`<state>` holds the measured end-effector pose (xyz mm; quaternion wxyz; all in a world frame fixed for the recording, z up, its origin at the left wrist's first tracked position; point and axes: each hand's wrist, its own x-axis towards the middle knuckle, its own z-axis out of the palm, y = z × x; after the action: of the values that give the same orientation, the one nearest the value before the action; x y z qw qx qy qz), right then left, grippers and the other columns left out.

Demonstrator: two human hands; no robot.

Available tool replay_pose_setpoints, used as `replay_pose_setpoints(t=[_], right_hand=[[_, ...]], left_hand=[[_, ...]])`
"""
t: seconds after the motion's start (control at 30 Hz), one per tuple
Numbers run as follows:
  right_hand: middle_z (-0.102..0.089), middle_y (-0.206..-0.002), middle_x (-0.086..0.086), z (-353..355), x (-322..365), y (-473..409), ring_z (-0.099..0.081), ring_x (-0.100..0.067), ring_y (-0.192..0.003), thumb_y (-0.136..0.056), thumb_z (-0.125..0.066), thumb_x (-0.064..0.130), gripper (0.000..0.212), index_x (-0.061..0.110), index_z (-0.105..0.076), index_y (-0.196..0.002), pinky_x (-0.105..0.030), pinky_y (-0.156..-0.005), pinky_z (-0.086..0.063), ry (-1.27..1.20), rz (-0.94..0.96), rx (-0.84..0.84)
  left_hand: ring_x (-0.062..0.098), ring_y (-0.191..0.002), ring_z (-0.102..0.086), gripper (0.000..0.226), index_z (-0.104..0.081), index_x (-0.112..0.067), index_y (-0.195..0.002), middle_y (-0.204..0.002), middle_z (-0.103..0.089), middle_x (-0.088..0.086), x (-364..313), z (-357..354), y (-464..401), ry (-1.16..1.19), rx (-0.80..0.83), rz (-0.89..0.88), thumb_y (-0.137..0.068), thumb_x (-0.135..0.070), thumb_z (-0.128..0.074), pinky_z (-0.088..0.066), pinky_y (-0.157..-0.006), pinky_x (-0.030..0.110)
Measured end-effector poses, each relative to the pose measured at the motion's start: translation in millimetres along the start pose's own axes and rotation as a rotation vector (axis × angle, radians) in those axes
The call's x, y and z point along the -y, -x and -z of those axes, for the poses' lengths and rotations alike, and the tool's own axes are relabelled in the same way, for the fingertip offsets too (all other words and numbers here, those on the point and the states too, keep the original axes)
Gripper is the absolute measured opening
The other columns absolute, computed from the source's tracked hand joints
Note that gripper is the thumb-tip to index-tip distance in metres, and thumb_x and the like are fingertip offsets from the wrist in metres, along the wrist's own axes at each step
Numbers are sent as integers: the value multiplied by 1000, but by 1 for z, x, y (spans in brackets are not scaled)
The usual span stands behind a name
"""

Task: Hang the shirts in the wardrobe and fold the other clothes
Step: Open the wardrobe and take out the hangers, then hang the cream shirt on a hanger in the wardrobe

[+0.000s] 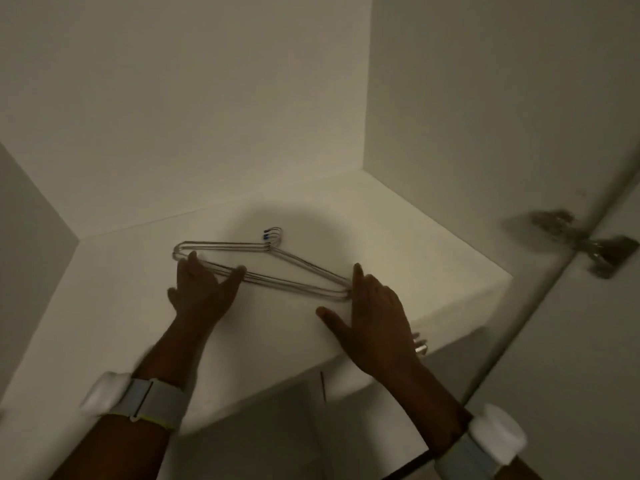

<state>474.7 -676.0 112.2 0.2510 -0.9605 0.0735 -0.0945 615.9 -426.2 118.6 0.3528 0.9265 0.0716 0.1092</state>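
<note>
A small stack of wire hangers (263, 263) was seen lying flat on the white wardrobe shelf (415, 237), the hooks with blue tips turned away from the person toward the back wall. The long axis of the stack ran crosswise, from beyond the left hand's fingertips down to a point just ahead of the right hand's forefinger. The left hand (202, 289) was laid over the near wire at the left part of the stack, fingers spread and fairly straight, touching the wire rather than closed round it; whether any finger had slipped beneath could not be told. The right hand (372, 317) was held with fingers extended and released, its forefinger tip touching or just short of the right-hand corner of the stack. Both hands were thus about equally near, one at each end. It was judged that the coming lift would depend on fingers being worked under the thin wires. No shirts were in view. A door hinge (588, 247) was seen beyond the right hand. No writing or brand could be read
</note>
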Motion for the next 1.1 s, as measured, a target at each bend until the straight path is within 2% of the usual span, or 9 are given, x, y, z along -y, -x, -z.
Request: replay_pose_setpoints(t=[0.13,0.23,0.3,0.4,0.5,0.63,0.77,0.93,1.1], right_hand=[[-2,-173,3,-1,-34,87,0,-17,-159,-100,-35,70,84,27,-7,-166,-37,-126,-9,-11,34,-1],[-47,-153,6,-4,-90,198,-49,-13,-136,-100,-50,62,61,30,-46,-152,-23,-108,-38,-251,-275,155],[-62,-130,11,-10,-123,262,-59,-6,-113,-100,-56,54,39,31,-64,-131,-22,-96,-47,-326,-435,222],[-67,-123,11,-5,-162,347,-63,-9,-111,-98,-61,43,20,38,-67,-117,-23,-91,-49,-342,-621,205],[-68,-107,13,2,-186,412,-65,-8,-103,-96,-63,43,15,39,-69,-109,-25,-89,-51,-431,-800,133],[-72,-106,11,6,-206,488,-66,-7,-101,-93,-66,47,21,37,-72,-110,-26,-89,-52,-510,-1028,-44],[-76,-102,7,7,-215,540,-69,-7,-98,-94,-67,39,9,37,-72,-101,-28,-91,-54,-574,-1163,-206],[-78,-97,-4,-4,-207,603,-72,-14,-93,-99,-62,35,26,13,-77,-98,-31,-86,-54,-631,-1423,-388],[-73,-85,12,-31,-188,656,-67,3,-77,-101,-61,27,15,30,-72,-92,-24,-81,-53,-762,-1627,-488]], left_hand=[[35,-156,-19,102,-12,-14,-164,-172,-9,13,-27,11,76,210,173,74,-91,-48,-74,-21,-125,57],[29,-143,-42,74,-40,-21,-154,-161,-35,8,-60,-7,191,283,278,-196,-93,-42,-74,-44,-111,48],[15,-128,-53,57,-54,-24,-142,-145,-51,-4,-69,-28,264,277,404,-468,-92,-39,-76,-47,-100,35],[-6,-103,-63,28,-66,-41,-114,-115,-68,-23,-75,-70,352,196,722,-618,-92,-27,-77,-51,-90,23],[-3,-83,-72,13,-72,-39,-97,-94,-75,-24,-78,-108,415,95,985,-624,-95,-26,-72,-57,-79,25],[1,-79,-73,11,-72,-34,-102,-90,-76,-17,-85,-153,479,-45,1284,-753,-97,-25,-69,-53,-74,18],[8,-88,-73,11,-74,-29,-104,-96,-77,-11,-97,-192,527,-79,1499,-833,-98,-20,-69,-60,-85,31],[9,-86,-73,11,-73,-32,-100,-95,-77,-10,-101,-240,593,-140,1760,-954,-95,-22,-71,-60,-86,34],[14,-84,-74,20,-69,-40,-97,-97,-76,-8,-73,-271,630,-253,1904,-1029,-96,-20,-69,-59,-81,30]])
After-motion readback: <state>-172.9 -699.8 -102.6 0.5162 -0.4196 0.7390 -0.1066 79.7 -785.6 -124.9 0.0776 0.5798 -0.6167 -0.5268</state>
